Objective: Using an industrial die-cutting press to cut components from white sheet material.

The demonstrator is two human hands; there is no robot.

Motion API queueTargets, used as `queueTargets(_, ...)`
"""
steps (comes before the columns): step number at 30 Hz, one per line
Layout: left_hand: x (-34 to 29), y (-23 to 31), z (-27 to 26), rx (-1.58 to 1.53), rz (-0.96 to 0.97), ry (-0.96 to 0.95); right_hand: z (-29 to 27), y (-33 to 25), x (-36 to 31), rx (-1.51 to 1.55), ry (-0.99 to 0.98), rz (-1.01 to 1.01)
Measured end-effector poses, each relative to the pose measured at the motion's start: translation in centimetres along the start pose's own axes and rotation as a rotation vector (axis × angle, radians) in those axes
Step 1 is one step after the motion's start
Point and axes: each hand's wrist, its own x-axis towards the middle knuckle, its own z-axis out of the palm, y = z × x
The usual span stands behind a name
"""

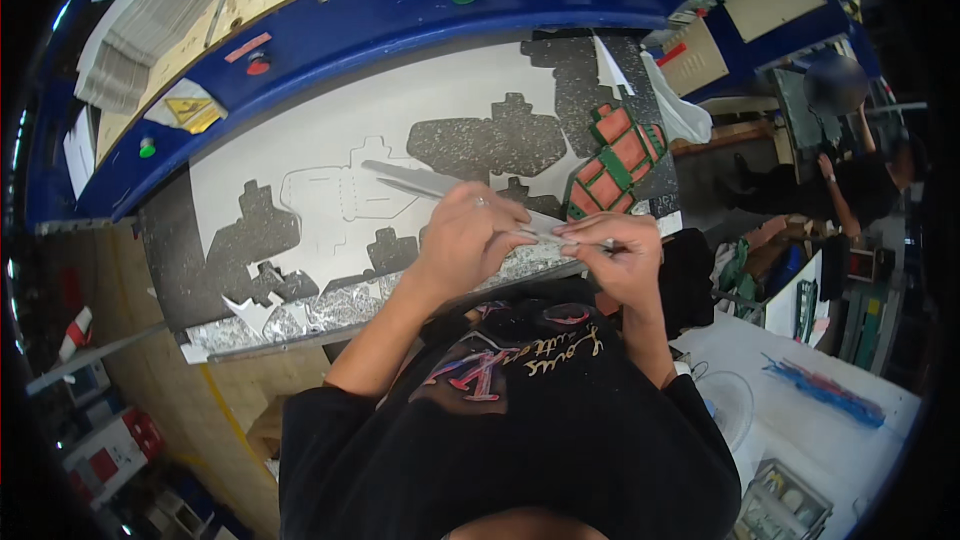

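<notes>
My left hand (468,242) and my right hand (622,248) meet over the front edge of the table, fingertips pinched close together. Between them is a thin pale grey piece (545,236), seen nearly edge-on. A flat grey pointed part (412,180) juts out to the left behind my left hand; it looks like the same thin sheet material, though the hand hides how they join. Under and beyond my hands lies a white sheet (300,125) with several shaped openings and one cut outline. A red and green cutting die (622,162) rests just beyond my right hand.
The sheet lies on a dark speckled board (170,250) with scraps along its front edge. Behind it runs a blue machine beam (370,20) with buttons. Stacked sheets (150,25) stand at far left. A white side table (850,440) is lower right; another person (860,190) is at far right.
</notes>
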Motion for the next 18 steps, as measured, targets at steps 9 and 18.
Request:
queueTargets(9,-4.5,0.9,3.0,0.183,-0.179,0.218,2.7,7.0,1.6,-0.075,-0.243,-0.228)
queueTargets(18,-7.4,0.3,-0.1,0.594,-0.55,0.151,6.6,18.3,-2.7,-0.284,-0.586,0.194)
